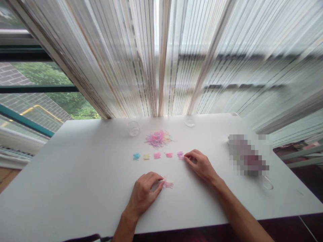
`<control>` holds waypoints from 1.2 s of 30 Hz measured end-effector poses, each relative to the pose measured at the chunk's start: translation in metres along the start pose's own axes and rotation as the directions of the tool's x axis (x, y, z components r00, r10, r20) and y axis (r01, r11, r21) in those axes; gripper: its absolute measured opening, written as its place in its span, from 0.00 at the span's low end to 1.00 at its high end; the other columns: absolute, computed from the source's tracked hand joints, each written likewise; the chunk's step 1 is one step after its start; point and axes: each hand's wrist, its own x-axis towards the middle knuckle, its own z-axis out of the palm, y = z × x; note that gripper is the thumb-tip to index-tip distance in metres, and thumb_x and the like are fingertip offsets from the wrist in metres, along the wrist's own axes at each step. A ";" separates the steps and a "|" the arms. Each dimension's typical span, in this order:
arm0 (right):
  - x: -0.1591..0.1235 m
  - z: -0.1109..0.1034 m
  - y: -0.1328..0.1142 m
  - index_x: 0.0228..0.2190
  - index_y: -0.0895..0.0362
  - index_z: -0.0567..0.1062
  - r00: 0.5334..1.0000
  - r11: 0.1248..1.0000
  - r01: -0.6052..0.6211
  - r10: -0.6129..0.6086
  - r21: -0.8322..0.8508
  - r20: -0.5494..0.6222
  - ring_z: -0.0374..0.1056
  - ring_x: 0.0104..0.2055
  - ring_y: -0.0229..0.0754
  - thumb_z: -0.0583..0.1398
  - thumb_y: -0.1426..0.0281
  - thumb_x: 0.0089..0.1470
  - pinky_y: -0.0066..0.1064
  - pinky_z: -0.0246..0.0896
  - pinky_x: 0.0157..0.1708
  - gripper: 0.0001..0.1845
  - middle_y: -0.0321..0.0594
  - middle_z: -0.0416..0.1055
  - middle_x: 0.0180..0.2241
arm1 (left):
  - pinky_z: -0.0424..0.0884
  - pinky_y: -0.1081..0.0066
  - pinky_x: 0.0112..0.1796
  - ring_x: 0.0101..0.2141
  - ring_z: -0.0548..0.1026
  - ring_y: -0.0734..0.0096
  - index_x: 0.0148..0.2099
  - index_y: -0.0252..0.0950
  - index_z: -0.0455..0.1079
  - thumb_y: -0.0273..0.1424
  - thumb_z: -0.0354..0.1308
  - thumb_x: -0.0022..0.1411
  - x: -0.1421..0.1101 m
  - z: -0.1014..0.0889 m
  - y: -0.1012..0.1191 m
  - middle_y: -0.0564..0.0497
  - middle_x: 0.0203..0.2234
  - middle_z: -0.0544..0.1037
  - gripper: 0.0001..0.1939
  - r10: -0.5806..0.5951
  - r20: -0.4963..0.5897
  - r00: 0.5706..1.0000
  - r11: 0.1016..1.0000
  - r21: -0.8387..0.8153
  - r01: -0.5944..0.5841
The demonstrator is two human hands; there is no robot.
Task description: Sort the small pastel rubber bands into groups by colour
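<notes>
- Left hand: fingertips narrowly spaced at the thin, glossy pink strands, which splay mostly sideways; hold unclear.
- Right hand: fingertips nearly together beside the purple cluster, its strands roughly crosswise; hold unclear.
- Beyond: tangled pile, clear round cup.

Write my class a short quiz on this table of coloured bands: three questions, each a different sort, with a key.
1. True or false: the right hand is at the purple bunch.
2. Multiple choice: which bunch lies between the teal bunch and the pink bunch?
a) coral
b) yellow
c) purple
3. Fill in: the mixed pile of bands lies beyond a row of ____ small bunches.

Key: 1 true; 2 b; 3 five.
</notes>
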 end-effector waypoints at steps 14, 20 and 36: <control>-0.002 0.004 -0.001 0.36 0.54 0.78 0.999 1.000 0.029 -0.029 -0.002 -0.043 0.71 0.34 0.44 0.59 0.67 0.63 0.38 0.70 0.37 0.07 0.40 0.73 0.33 | 0.71 0.69 0.33 0.32 0.77 0.68 0.40 0.39 0.73 0.29 0.57 0.69 0.001 -0.001 0.003 0.51 0.32 0.80 0.05 -0.030 0.003 1.000 1.000 -0.002 0.030; -0.007 0.005 -0.015 0.36 0.53 0.76 0.983 0.992 0.120 -0.115 0.027 -0.147 0.70 0.35 0.45 0.58 0.69 0.64 0.37 0.70 0.36 0.07 0.41 0.73 0.31 | 0.73 0.68 0.37 0.34 0.77 0.66 0.43 0.39 0.74 0.26 0.56 0.66 0.000 -0.003 0.005 0.49 0.34 0.79 0.06 -0.048 0.012 0.999 0.998 -0.034 0.048; -0.030 0.036 -0.054 0.38 0.53 0.75 0.873 0.901 0.419 -0.434 0.114 0.224 0.66 0.35 0.44 0.63 0.71 0.57 0.35 0.65 0.36 0.05 0.40 0.73 0.32 | 0.74 0.67 0.38 0.36 0.76 0.65 0.39 0.39 0.75 0.24 0.58 0.62 -0.001 -0.003 0.011 0.49 0.34 0.77 0.06 -0.039 0.046 0.998 0.999 0.029 0.038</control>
